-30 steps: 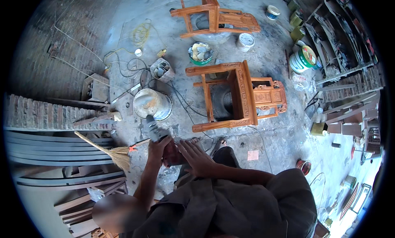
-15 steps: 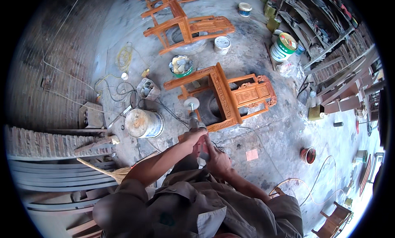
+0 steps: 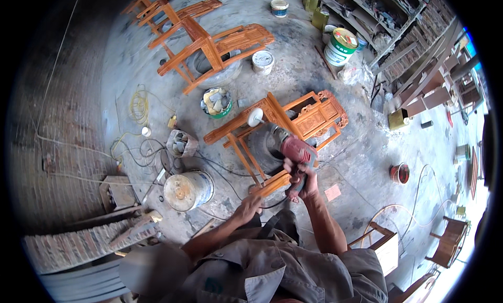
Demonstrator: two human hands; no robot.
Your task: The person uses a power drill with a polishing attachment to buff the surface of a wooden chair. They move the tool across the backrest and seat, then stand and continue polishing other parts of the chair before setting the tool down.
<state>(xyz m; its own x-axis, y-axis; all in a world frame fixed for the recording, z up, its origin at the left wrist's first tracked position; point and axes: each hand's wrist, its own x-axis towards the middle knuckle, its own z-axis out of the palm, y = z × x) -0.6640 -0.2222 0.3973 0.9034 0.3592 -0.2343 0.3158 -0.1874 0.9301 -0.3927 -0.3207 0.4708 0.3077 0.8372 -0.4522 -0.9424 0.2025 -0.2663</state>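
My right hand (image 3: 309, 181) is wrapped round the grip of a red power drill (image 3: 299, 151). A round white disc (image 3: 255, 117) is fitted to the drill's tip and sits over the near chair's frame; whether they touch I cannot tell. The orange-brown carved wooden chair (image 3: 283, 111) lies tipped over, partly on a black tire (image 3: 258, 141). Close to my body, my left hand (image 3: 248, 208) is closed round the end of one chair leg (image 3: 273, 184). A dark cord trails from the drill's base.
Further off, another tipped wooden chair (image 3: 205, 46) rests on a tire. A white lidded bucket (image 3: 188, 190), a tub of scraps (image 3: 216, 103) and a yellow coiled hose (image 3: 139, 106) stand or lie to the left. At right are a red-brown paint pot (image 3: 400, 173) and a shelf rack (image 3: 361, 20).
My left hand has left the drill and taken hold of the chair leg. The drill, now in my right hand alone, has swung right and over the chair. My view has shifted.
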